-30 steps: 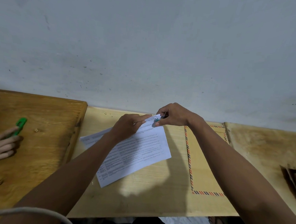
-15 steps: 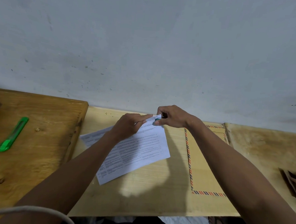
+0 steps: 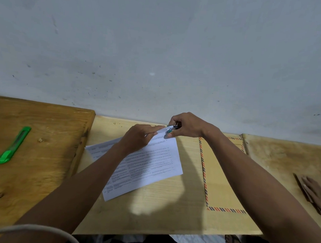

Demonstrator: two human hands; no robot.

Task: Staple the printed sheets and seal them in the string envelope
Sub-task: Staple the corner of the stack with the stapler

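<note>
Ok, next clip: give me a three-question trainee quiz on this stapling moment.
1. True or false: the printed sheets are already inside the envelope.
2. Which hand holds the small stapler? A) left hand B) right hand
3. Fill in: the green utility knife lies on the darker wooden board to the person's ____.

Key: 1 false, the sheets lie on the table beside the envelope. 2 B, at the sheets' far corner, which the left hand pins. 3 left.
</note>
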